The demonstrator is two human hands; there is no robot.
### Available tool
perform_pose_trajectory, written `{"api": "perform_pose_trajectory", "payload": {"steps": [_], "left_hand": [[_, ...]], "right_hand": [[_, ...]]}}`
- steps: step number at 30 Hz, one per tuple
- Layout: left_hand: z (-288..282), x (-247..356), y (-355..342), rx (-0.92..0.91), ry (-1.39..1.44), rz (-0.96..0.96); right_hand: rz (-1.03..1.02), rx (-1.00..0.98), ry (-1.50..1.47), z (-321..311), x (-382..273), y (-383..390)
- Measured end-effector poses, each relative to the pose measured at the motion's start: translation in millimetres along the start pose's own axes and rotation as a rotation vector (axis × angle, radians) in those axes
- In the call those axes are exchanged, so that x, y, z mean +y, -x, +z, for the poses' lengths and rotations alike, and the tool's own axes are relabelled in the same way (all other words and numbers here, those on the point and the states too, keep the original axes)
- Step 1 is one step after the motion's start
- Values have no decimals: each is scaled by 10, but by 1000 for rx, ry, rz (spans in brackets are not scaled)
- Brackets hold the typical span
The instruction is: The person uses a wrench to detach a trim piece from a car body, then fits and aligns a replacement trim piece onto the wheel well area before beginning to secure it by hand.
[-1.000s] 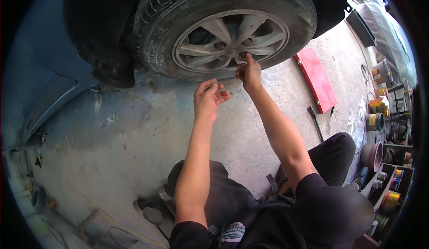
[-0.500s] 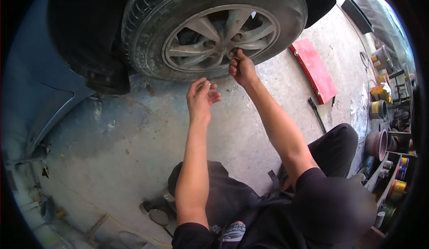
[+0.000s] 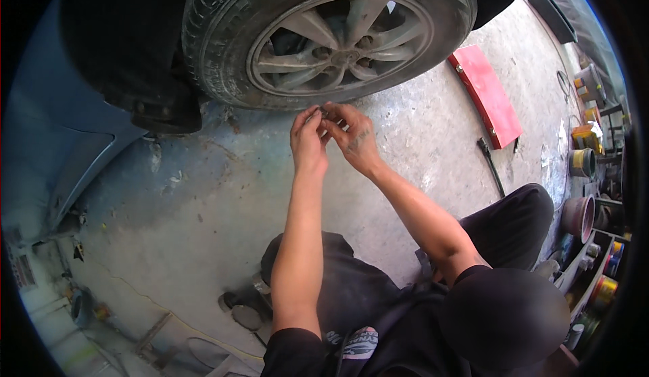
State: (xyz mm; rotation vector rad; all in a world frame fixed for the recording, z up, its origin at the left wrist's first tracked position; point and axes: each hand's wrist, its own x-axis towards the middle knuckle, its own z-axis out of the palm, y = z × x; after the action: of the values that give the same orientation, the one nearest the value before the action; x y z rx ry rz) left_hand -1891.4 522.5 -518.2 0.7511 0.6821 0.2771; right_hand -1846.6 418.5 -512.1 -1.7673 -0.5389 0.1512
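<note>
A car wheel with a silver spoked rim [image 3: 311, 29] and a dusty black tyre [image 3: 220, 45] hangs in front of me, above the floor. Just below the tyre's lower edge my two hands meet at the fingertips. Between them is a small dark metal piece, seemingly a lug nut [image 3: 324, 112], mostly covered by fingers. My left hand [image 3: 309, 140] pinches it from the left. From the right, the thumb and fingers of my right hand [image 3: 357, 140] close on it too. Recessed bolt holes surround the hub centre [image 3: 345, 58].
On the concrete floor to the right lie a red case [image 3: 485, 96] and a black wrench-like bar [image 3: 491, 167]. Paint cans and a reddish bucket [image 3: 578, 217] line the right side. Blue-grey car bodywork [image 3: 81, 140] stands at the left.
My right hand has left the wheel's hub and come down and left to meet my left hand. My left hand has risen slightly, still pinching the small piece. The view has shifted a little.
</note>
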Motion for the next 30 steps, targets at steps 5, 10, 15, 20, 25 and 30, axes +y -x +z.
{"api": "perform_pose_trajectory", "payload": {"steps": [5, 10, 15, 20, 25, 30], "left_hand": [[39, 16, 18, 13, -96, 6], [55, 70, 56, -30, -235, 79], [61, 61, 52, -122, -128, 45], [58, 37, 46, -99, -73, 55], [103, 74, 81, -88, -187, 33], [112, 134, 111, -83, -192, 80]], "right_hand": [[-38, 14, 4, -5, 24, -29], [-130, -96, 42, -144, 54, -110], [219, 21, -295, -127, 62, -99], [282, 56, -471, 24, 74, -1], [441, 141, -606, 91, 188, -178], [466, 333, -716, 247, 274, -584]]}}
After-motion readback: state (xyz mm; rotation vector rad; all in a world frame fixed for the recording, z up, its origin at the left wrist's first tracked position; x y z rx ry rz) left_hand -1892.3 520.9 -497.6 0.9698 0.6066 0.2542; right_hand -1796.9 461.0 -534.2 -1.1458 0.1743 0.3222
